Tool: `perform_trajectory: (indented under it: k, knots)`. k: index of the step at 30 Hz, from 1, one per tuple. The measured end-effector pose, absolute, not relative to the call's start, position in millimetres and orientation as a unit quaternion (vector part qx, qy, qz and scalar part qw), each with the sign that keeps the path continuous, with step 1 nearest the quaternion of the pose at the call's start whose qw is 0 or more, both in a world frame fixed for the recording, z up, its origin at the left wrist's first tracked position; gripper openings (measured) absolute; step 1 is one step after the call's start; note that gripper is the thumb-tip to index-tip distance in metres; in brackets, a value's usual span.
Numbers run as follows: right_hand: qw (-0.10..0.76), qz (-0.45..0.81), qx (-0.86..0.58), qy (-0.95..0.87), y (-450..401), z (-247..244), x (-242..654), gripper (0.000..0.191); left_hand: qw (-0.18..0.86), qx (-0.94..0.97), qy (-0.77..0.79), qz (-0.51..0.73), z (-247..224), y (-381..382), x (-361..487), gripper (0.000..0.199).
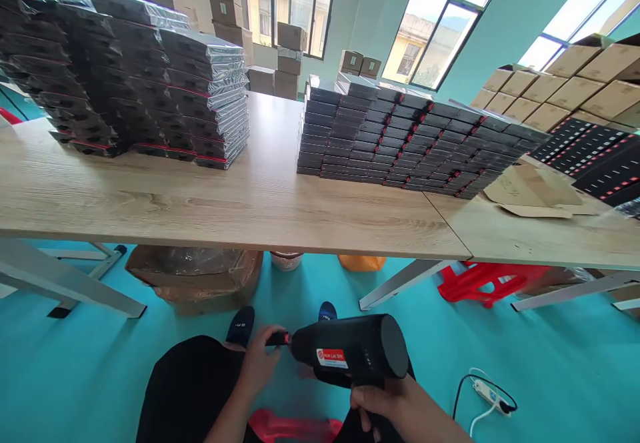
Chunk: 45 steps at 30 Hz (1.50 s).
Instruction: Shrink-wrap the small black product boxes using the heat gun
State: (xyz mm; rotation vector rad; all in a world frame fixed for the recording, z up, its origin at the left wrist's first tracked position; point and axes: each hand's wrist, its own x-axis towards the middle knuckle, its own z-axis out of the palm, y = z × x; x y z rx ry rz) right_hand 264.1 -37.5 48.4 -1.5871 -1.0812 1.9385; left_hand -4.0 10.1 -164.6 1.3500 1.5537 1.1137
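In my right hand [377, 406] is the grip of a black heat gun [357, 348] with a red and white label. Its nozzle points left, toward a small black box [278, 339] with a red end, which the fingers of my left hand [261, 359] hold. The nozzle tip is close to the box's red end. Both hands are low in the view, above my lap and in front of the table [300, 213]. Part of the box is hidden by my left fingers.
Stacks of film-wrapped black boxes [175, 96] stand on the table's left; a wide wall of black boxes [400, 139] stands right of centre. Flattened cardboard [535, 189] lies farther right. Under the table are a carton [200, 276] and red stool [490, 283]. A power strip [491, 395] lies on the floor.
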Motion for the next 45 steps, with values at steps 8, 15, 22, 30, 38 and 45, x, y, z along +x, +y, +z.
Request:
perform_trajectory:
  k: [8,15,22,30,38,45]
  knots:
    - [0.165,0.671,-0.561,-0.456,-25,64,246,0.011,0.364,0.531,0.631,0.433,-175,8,-7,0.040]
    - [0.221,0.700,-0.536,-0.416,-25,51,247,0.017,0.385,0.517,0.629,0.434,-173,10,-9,0.037]
    - [0.351,0.701,-0.580,-0.222,-21,35,294,0.031,0.417,0.455,0.646,0.449,-165,11,-13,0.036]
    - [0.348,0.725,-0.572,-0.162,-26,30,310,0.025,0.427,0.457,0.633,0.457,-156,15,-7,0.035]
    - [0.335,0.727,-0.558,-0.218,-29,29,295,0.033,0.381,0.493,0.638,0.452,-170,12,-12,0.038]
    - [0.271,0.715,-0.562,-0.316,-32,46,255,0.045,0.304,0.566,0.650,0.406,-180,10,-9,0.039]
